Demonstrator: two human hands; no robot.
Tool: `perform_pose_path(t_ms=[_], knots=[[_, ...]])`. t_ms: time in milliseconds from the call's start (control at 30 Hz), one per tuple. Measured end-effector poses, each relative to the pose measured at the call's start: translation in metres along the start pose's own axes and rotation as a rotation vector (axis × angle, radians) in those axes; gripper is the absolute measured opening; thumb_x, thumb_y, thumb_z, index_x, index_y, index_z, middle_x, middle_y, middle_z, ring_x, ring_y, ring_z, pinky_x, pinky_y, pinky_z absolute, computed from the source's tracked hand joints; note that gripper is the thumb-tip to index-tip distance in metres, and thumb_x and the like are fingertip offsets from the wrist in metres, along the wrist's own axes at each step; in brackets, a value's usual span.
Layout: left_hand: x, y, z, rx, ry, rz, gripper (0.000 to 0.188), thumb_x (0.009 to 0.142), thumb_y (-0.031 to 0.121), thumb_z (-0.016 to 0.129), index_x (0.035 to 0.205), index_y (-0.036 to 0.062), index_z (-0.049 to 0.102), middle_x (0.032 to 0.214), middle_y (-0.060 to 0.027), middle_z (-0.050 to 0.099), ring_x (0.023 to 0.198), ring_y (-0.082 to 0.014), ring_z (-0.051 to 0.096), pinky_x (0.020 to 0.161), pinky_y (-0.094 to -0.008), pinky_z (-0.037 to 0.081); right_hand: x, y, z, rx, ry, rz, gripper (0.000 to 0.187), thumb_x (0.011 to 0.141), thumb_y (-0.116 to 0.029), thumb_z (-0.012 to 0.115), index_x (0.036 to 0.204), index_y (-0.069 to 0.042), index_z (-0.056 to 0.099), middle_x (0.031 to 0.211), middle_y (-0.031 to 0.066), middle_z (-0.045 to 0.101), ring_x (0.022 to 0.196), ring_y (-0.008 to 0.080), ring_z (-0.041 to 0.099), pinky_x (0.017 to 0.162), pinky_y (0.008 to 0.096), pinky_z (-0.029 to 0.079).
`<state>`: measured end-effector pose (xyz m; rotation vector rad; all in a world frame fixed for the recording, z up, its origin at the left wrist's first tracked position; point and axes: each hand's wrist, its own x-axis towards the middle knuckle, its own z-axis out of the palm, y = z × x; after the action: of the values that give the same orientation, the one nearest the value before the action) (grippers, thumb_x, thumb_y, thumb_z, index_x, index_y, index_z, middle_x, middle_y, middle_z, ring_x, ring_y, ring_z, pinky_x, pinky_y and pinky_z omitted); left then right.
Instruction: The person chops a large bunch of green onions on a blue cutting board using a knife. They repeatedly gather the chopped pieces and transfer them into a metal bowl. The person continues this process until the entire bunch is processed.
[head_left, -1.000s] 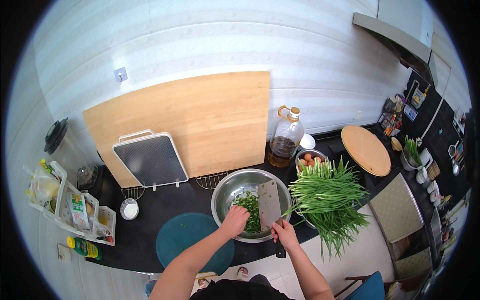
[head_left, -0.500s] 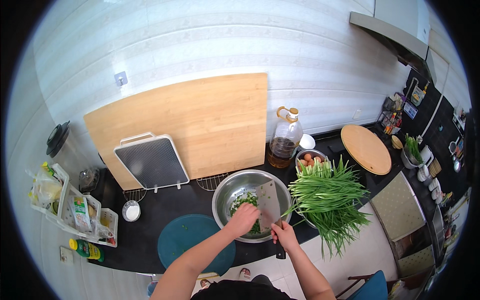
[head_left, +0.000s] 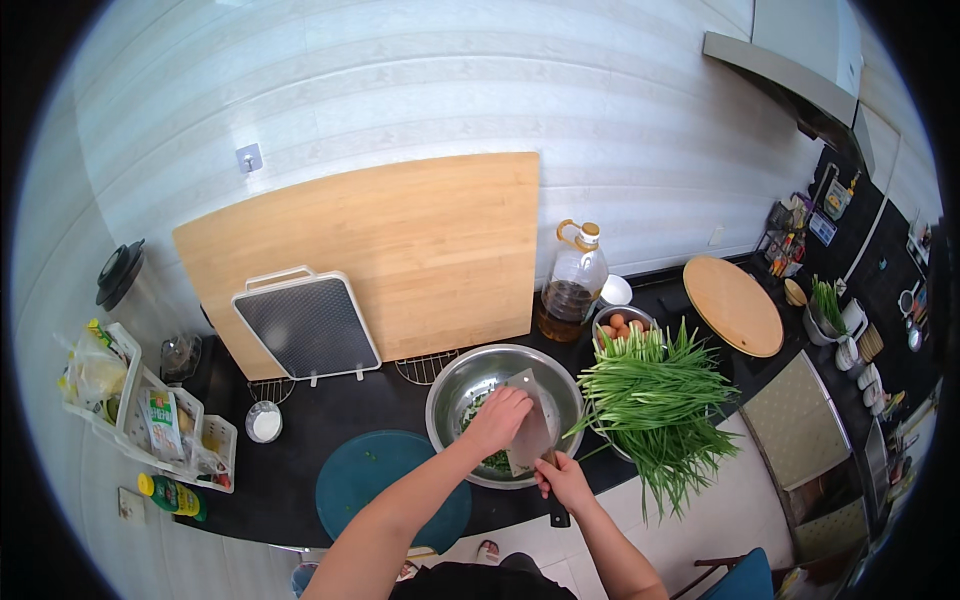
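My right hand (head_left: 567, 482) is wrapped round the dark handle of a cleaver (head_left: 538, 432), whose broad blade tilts over a steel mixing bowl (head_left: 437, 412). With fingers bent and close together, my left hand (head_left: 500, 418) is closed against the upper part of the blade's face. Its thumb is hard to make out. Chopped greens (head_left: 497, 460) lie in the bowl, partly hidden by my left hand and the blade. A round blue-green cutting board (head_left: 365, 480) with a few green bits sits under my left forearm.
Long green chives (head_left: 660, 400) pile up right of the bowl, overhanging the counter edge. Behind them are a bowl of eggs (head_left: 620, 325) and an oil jug (head_left: 572, 290). A large wooden board (head_left: 400, 250) leans on the wall. White baskets (head_left: 150, 420) stand at left.
My left hand has moved up and slightly right, from over the greens onto the blade. The cleaver has shifted slightly, with my right hand still round its handle.
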<state>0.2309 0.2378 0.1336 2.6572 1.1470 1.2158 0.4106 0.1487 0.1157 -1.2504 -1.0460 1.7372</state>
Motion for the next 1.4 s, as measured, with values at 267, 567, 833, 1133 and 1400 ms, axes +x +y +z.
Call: perform_pose_path(t_ms=[267,567,833,1133,1400], knots=[[-0.025,-0.028,-0.003,0.116,-0.077,-0.081,0.022,0.068,-0.001,0.054,0.090,0.0035,0.056,0.086,-0.0108,0.055,0.088,-0.0295,0.053,0.085,-0.0394,0.040,-0.002,0.003,-0.012,0.008,0.039,0.007,0.014,0.091,-0.014,0.057,0.084,-0.004,0.051,0.065,0.0015,0.053,0.050,0.0082,0.046,0.043,0.0239,0.041],[-0.044,-0.043,0.005,0.080,-0.676,-0.402,0.035,0.071,0.001,0.058,0.106,0.0025,0.058,0.102,-0.0167,0.060,0.097,-0.0339,0.057,0.085,-0.0420,0.043,-0.013,-0.003,-0.006,-0.123,0.121,-0.019,0.015,0.090,-0.015,0.058,0.084,-0.003,0.051,0.063,0.0010,0.053,0.048,0.0078,0.047,0.043,0.0234,0.040],[-0.079,-0.080,0.030,-0.887,-0.353,-1.055,0.077,0.089,0.057,0.044,0.144,0.0080,0.025,0.152,-0.0149,0.018,0.141,-0.0272,0.014,0.112,-0.0430,0.014,-0.014,0.006,-0.002,-0.792,0.364,-0.171,0.024,0.086,-0.029,0.061,0.097,-0.007,0.062,0.072,0.0105,0.065,0.062,0.0258,0.064,0.058,0.0341,0.050],[-0.053,-0.072,-0.027,-1.571,0.038,-1.463,0.106,0.076,0.081,0.037,0.145,0.0019,0.020,0.125,-0.0132,0.050,0.109,-0.0231,0.051,0.093,-0.0364,0.040,-0.021,0.001,0.011,-1.121,0.136,-0.649,0.039,0.080,-0.025,0.067,0.119,-0.028,0.062,0.080,0.0054,0.062,0.071,0.0233,0.062,0.062,0.0318,0.050],[-0.050,-0.106,-0.043,-1.818,-0.058,-1.303,0.103,0.076,0.080,0.039,0.141,0.0021,0.023,0.118,-0.0184,0.055,0.099,-0.0293,0.055,0.082,-0.0380,0.045,-0.016,0.006,-0.018,-1.397,0.315,-0.742,0.033,0.077,-0.021,0.069,0.109,-0.026,0.067,0.079,0.0038,0.060,0.070,0.0222,0.060,0.058,0.0332,0.049]])
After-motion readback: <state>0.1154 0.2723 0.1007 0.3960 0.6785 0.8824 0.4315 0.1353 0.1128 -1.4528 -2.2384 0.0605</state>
